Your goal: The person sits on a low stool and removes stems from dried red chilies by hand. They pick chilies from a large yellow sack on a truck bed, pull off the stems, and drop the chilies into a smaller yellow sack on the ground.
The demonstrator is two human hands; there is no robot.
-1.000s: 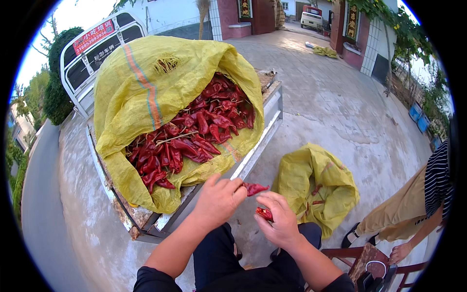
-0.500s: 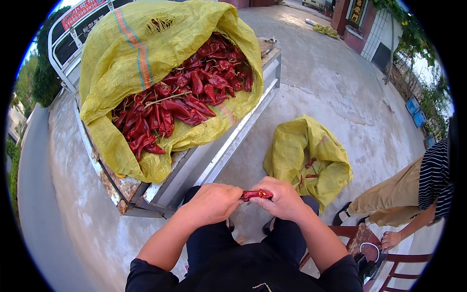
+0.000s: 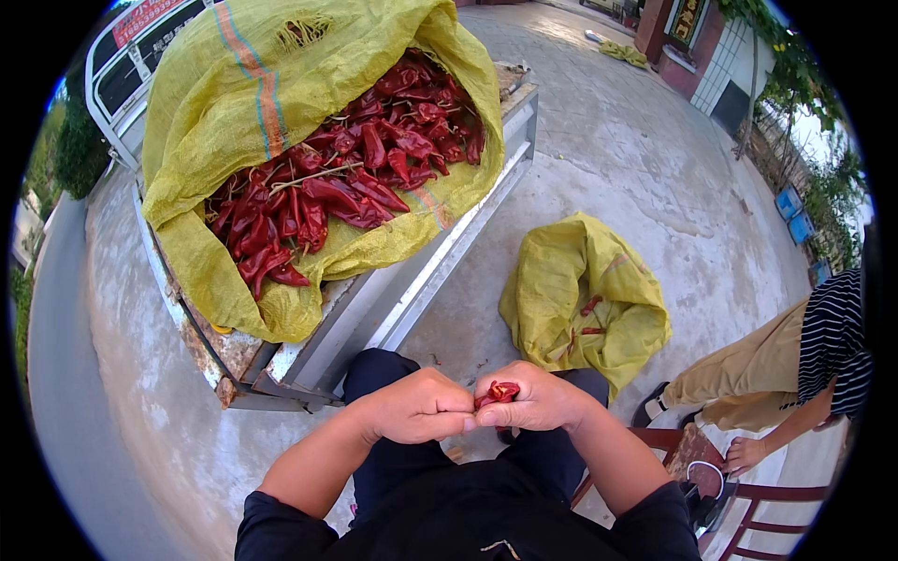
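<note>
My right hand (image 3: 535, 396) is closed around a wrinkled dried red chili pepper (image 3: 499, 393), with a torn, yellowish end showing between thumb and forefinger. Against it presses my left hand (image 3: 423, 406), its fingers curled in and its thumb tip meeting the right thumb. What the left fingers grip is hidden. Ahead and to the left, a big yellow woven sack (image 3: 215, 103) lies with its mouth wide, full of red chili peppers (image 3: 374, 154). A second yellow woven sack (image 3: 538, 280) stands gaping on the ground just beyond my right hand, with a few red pieces inside.
The full sack rests on a metal truck bed (image 3: 449, 266) with a rusty corner. At right, another person (image 3: 748, 374) in a striped top and tan trousers stands with a hand on a dark red wooden chair (image 3: 692, 453). Blue containers (image 3: 795, 215) sit farther off.
My hands have come together and turned, so the pepper, stretched between both before, now shows mostly in my right hand with its torn end up. The view has shifted slightly.
</note>
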